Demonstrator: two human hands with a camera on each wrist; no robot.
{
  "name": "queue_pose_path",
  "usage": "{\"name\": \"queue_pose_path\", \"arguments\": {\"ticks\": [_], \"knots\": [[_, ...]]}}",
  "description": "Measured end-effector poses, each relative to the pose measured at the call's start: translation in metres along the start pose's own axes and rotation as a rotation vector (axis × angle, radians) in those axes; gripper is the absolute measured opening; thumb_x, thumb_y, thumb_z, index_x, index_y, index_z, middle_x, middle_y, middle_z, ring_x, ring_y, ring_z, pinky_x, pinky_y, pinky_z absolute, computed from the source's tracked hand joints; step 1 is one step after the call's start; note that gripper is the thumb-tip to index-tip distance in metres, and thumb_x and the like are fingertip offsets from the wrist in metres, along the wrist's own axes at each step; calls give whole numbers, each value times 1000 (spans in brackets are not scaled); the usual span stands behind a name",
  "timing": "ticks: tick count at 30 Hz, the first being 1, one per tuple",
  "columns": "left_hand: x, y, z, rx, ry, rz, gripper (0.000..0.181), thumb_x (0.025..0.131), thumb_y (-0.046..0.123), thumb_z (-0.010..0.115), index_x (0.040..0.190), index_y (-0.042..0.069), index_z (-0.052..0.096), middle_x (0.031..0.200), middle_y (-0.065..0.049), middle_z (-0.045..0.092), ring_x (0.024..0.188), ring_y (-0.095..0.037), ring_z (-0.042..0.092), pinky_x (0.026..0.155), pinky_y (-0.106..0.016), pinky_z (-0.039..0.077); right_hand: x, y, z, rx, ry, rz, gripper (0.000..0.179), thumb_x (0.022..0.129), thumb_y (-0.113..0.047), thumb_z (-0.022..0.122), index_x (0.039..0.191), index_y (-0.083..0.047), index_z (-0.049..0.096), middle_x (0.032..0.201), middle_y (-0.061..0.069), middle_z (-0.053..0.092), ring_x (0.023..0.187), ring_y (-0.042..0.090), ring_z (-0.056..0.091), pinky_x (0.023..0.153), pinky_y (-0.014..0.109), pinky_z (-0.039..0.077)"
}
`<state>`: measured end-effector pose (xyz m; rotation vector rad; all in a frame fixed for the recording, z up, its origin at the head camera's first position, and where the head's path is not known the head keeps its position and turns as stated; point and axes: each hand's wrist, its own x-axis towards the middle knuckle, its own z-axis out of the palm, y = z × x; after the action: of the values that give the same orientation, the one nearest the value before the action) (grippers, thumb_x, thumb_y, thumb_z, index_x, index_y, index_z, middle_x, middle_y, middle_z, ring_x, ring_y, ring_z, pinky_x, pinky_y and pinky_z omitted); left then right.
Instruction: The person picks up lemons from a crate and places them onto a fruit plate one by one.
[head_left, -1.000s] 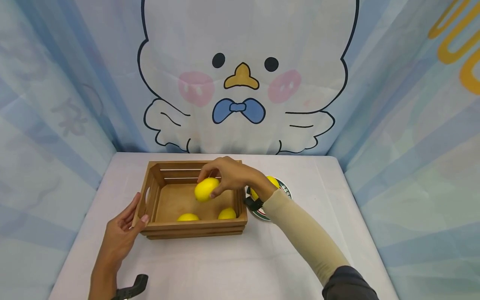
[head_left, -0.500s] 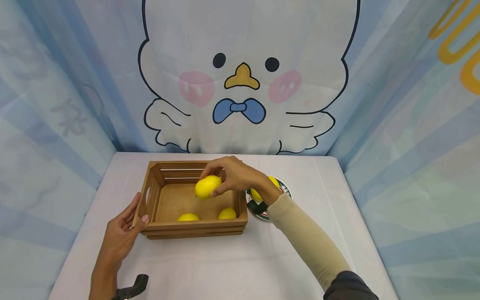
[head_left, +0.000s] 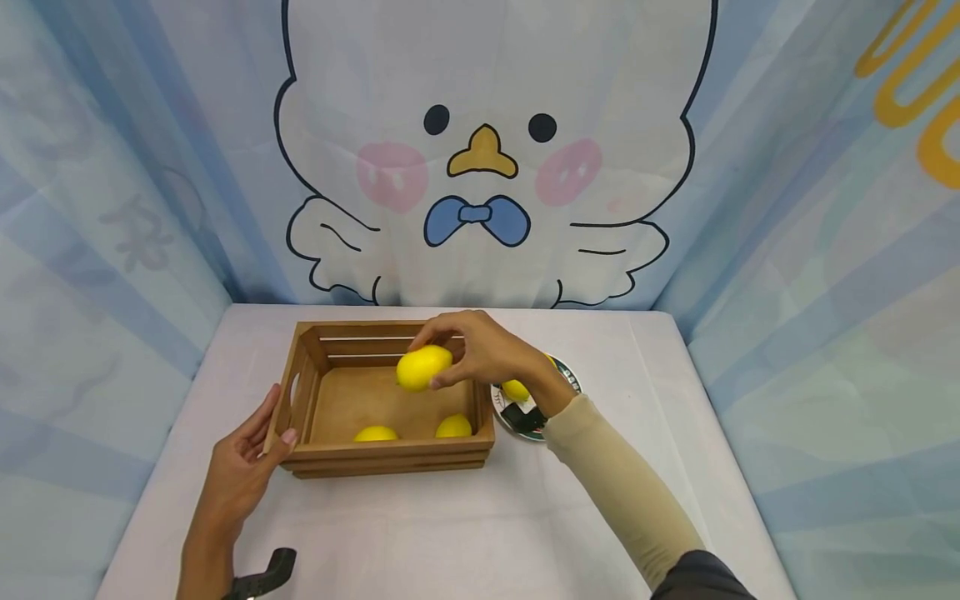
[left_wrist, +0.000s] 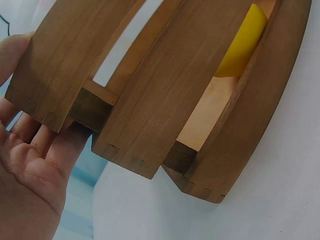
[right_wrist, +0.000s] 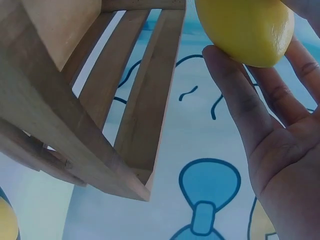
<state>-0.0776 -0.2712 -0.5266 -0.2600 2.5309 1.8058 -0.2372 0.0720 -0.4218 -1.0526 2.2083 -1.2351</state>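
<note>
A yellow lemon (head_left: 423,368) is pinched between the thumb and fingertips of my right hand (head_left: 491,354), raised over the right half of a wooden slatted crate (head_left: 390,454). The right wrist view has this lemon (right_wrist: 245,35) at its top edge. My left hand (head_left: 238,471) grips the crate's left end, thumb at the front corner, fingers along the side. Inside the crate, two more lemons lie by the front wall, one near the middle (head_left: 377,434) and one at the right (head_left: 453,427); the front slats partly hide both.
Just right of the crate stands a patterned plate (head_left: 572,380) bearing yellow lemons (head_left: 515,390), partly hidden by my right wrist. White cloth covers the table (head_left: 450,533). A curtain (head_left: 480,267) with a cartoon bird hangs behind, and others close off both sides.
My right hand has drifted slightly right and up with the lemon still in its grip. My left hand and the crate have stayed in place.
</note>
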Motion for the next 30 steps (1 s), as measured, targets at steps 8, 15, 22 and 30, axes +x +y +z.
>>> {"name": "queue_pose_path", "arguments": {"ticks": [8, 15, 22, 30], "knots": [[0, 0, 1, -11, -1, 8, 74, 107, 32, 66, 167, 39, 24, 177, -4, 22, 157, -48, 34, 95, 0, 45, -6, 1, 0, 55, 39, 2, 46, 82, -8, 92, 124, -20, 76, 126, -3, 71, 113, 18, 69, 96, 30, 64], [0, 0, 0, -15, -3, 6, 74, 107, 32, 66, 167, 40, 24, 177, -4, 22, 157, -48, 33, 94, 0, 45, -11, 1, -1, 83, 82, -3, 47, 82, -8, 92, 124, -18, 75, 127, 0, 70, 113, 22, 71, 96, 31, 64], [1, 1, 0, -14, -1, 9, 73, 107, 33, 66, 167, 41, 25, 177, -4, 21, 157, -48, 33, 95, 0, 44, -15, 1, -1, 108, 101, 1, 49, 82, -9, 93, 126, -17, 74, 129, 3, 69, 108, 24, 74, 94, 33, 65], [0, 1, 0, -8, 0, 6, 73, 107, 33, 66, 167, 41, 24, 177, -3, 21, 158, -48, 33, 95, -1, 44, -19, 2, 0, 106, 119, -2, 49, 81, -7, 93, 126, -16, 74, 128, 3, 69, 105, 23, 74, 93, 36, 66]]}}
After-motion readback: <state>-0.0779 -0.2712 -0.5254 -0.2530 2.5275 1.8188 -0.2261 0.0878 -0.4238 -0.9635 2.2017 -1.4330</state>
